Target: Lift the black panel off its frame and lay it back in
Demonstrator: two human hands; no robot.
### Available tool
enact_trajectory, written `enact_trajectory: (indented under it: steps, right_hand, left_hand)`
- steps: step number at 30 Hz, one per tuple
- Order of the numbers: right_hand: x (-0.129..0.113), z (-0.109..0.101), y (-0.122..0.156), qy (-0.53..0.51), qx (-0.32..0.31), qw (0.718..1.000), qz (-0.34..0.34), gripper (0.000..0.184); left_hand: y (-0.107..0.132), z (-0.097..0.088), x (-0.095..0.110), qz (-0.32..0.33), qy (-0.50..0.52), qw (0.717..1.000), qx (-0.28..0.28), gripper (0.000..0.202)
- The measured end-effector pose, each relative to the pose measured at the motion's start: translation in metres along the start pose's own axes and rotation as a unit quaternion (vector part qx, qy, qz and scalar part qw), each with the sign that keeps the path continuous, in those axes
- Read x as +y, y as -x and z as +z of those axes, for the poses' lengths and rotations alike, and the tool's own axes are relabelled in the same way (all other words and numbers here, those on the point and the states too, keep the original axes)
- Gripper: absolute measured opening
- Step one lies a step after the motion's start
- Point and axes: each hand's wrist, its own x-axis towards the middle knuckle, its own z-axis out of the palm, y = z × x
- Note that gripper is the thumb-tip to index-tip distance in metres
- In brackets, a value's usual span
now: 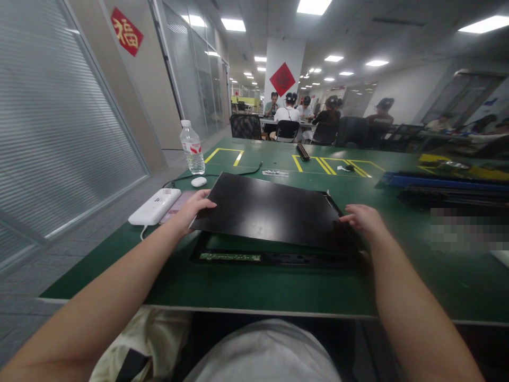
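Observation:
A flat black display panel (pixel 262 209) lies tilted over a shallow black frame (pixel 310 260), its left side raised. My left hand (pixel 198 206) grips the panel's left edge, thumb on top and the other fingers hidden beneath. At the right edge, my right hand (pixel 363 218) has its fingertips closed on the panel's side, close to the frame's rim. Along the near side of the frame, a green circuit board strip (pixel 230 257) shows below the panel. Most of the frame's inside is hidden by the panel.
A white power bank (pixel 156 206), a phone (pixel 175 207), a white earbud case (pixel 199 182) and a water bottle (pixel 193 148) stand left on the green table (pixel 278 292). Dark and blue strips (pixel 457 183) lie right. People (pixel 288 114) sit beyond.

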Motion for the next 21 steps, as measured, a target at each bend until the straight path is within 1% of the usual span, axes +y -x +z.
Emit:
enact_trajectory:
  steps: [6, 10, 13, 21]
  right_hand:
    - [0.006, -0.001, -0.004, 0.033, 0.044, 0.998, -0.038, 0.024]
    - [0.008, 0.000, -0.005, 0.048, 0.048, 0.997, -0.040, 0.024]
    - [0.011, 0.000, -0.009, 0.060, 0.055, 0.996, -0.040, 0.024]
    - [0.031, -0.005, -0.032, 0.119, 0.051, 0.988, -0.085, 0.034]
  left_hand:
    - [0.005, 0.010, -0.002, 0.001, -0.010, 1.000, 0.003, 0.053]
    - [0.004, 0.011, -0.004, -0.005, -0.025, 1.000, 0.018, 0.050]
    - [0.004, 0.012, -0.004, -0.009, -0.036, 0.999, 0.017, 0.047]
    - [0.010, 0.016, 0.001, -0.023, -0.052, 0.998, 0.011, 0.045]
